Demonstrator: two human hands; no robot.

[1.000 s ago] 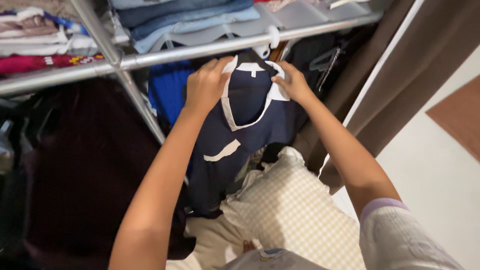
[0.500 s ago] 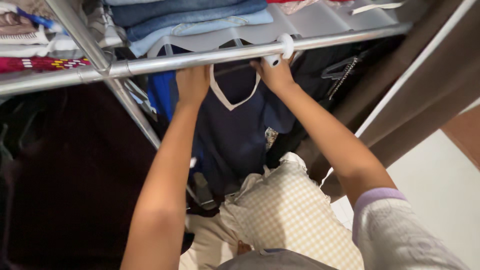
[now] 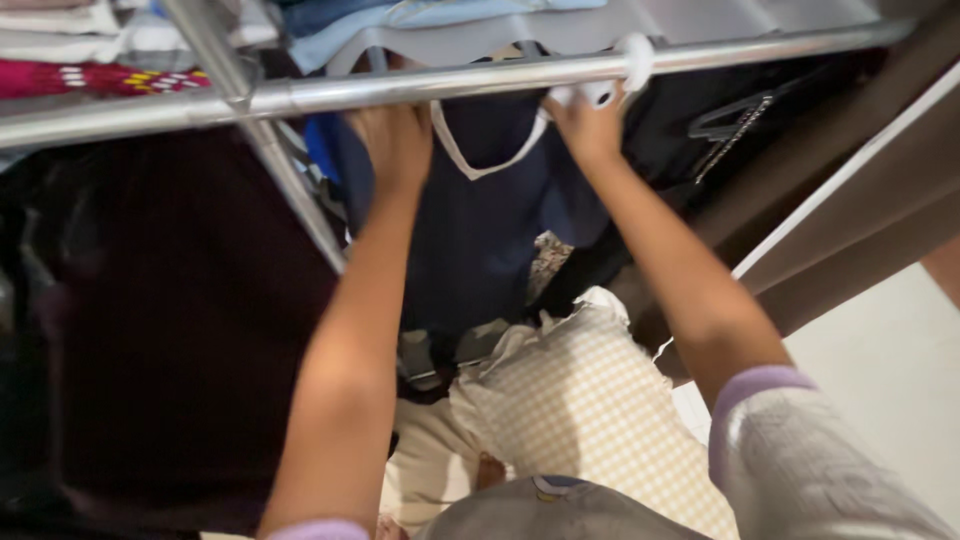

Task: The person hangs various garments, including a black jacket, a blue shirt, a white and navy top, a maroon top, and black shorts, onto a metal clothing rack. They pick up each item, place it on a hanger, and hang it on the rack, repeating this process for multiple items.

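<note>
Our left hand [image 3: 398, 145] is raised to the shoulder of a navy top [image 3: 480, 230], fingers curled shut into the cloth just under the metal rail [image 3: 420, 85]. Our right hand [image 3: 588, 128] grips the other shoulder, closed on the fabric, right beside a white hanger hook [image 3: 632, 62] that loops over the rail — we cannot tell whether the fingers also touch the hook. The top hangs between our two hands, its white-trimmed neckline [image 3: 480, 165] facing us and its body dropping straight down inside the wardrobe.

Just to the left of the top a strip of bright blue clothing [image 3: 322, 150] shows, and past the slanted metal post [image 3: 290, 190] hangs a wide dark maroon garment [image 3: 190, 320]. To the right of our right hand are black clothes and a dark hanger [image 3: 730, 120], then the brown curtain [image 3: 850, 210] of the wardrobe's side.

Above the rail, a shelf carries folded light blue fabric [image 3: 420, 20] and, further left, a folded red patterned piece [image 3: 100, 78]. Below the top lies a cream checked cloth [image 3: 590, 400] — it lies near our lavender-cuffed sleeve [image 3: 800, 470]. Pale floor [image 3: 890, 370] shows at the right edge.
</note>
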